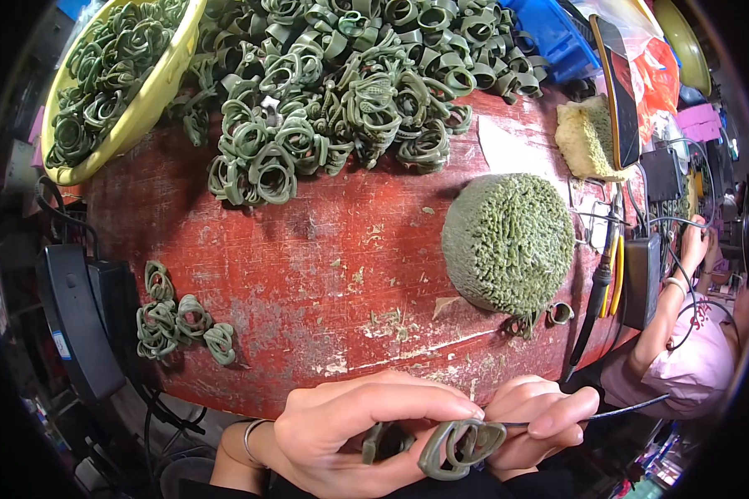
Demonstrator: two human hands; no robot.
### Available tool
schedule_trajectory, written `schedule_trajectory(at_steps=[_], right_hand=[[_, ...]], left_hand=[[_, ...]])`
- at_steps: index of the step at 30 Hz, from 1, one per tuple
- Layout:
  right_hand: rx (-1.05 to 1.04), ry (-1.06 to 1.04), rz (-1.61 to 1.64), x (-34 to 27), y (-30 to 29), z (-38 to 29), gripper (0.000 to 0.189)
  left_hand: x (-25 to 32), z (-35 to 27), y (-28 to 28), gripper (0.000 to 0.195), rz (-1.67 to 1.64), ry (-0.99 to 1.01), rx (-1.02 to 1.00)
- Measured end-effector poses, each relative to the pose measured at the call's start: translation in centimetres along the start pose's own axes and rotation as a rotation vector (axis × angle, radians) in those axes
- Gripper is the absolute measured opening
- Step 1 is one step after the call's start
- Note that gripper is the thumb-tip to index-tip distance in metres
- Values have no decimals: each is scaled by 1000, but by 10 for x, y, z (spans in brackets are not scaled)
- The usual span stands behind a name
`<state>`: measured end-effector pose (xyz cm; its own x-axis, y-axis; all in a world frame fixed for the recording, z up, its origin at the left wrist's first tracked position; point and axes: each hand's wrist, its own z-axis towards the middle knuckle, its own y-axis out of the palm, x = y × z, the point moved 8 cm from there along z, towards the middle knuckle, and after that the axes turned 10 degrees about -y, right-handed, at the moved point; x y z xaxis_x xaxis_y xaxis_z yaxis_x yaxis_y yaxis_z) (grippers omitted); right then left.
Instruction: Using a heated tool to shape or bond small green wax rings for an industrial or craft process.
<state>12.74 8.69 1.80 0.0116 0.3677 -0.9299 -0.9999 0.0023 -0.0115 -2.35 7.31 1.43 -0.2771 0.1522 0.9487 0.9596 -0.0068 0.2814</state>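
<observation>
My left hand (362,430), with a bangle at its wrist, holds a green wax ring piece (462,446) of looped strands between its fingers. Another green piece (384,440) shows within the same hand. My right hand (537,421) grips a thin dark rod-like tool (627,406), whose near end reaches the ring piece. A round, rough-topped green block (515,243) stands on the red worn table (324,249) beyond my hands. Beside its base lie a small plain ring (560,313) and a looped piece (521,325). Several looped green rings (175,318) lie at the left.
Many green rings (349,93) are heaped at the back, beside a filled yellow basket (181,75). On the right are a smartphone (618,93), a sponge-like yellow block (583,137), a black-handled tool (593,305), yellow-handled pliers (616,274) and cables. A co-worker (686,355) sits at far right.
</observation>
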Motion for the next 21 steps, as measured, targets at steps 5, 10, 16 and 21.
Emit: schedule_trajectory(at_steps=[5, 10, 16, 21], right_hand=[[-173, 34, 28, -1, 13, 7, 40], [-58, 249, 127, 17, -9, -8, 42], [-148, 259, 141, 15, 11, 3, 42], [-174, 91, 89, 6, 9, 7, 40]], left_hand=[[1, 0, -1, 27, 29, 0, 27], [3, 1, 3, 26, -4, -26, 44], [5, 4, -1, 21, 79, 22, 91], [2, 5, -2, 22, 113, -36, 100]])
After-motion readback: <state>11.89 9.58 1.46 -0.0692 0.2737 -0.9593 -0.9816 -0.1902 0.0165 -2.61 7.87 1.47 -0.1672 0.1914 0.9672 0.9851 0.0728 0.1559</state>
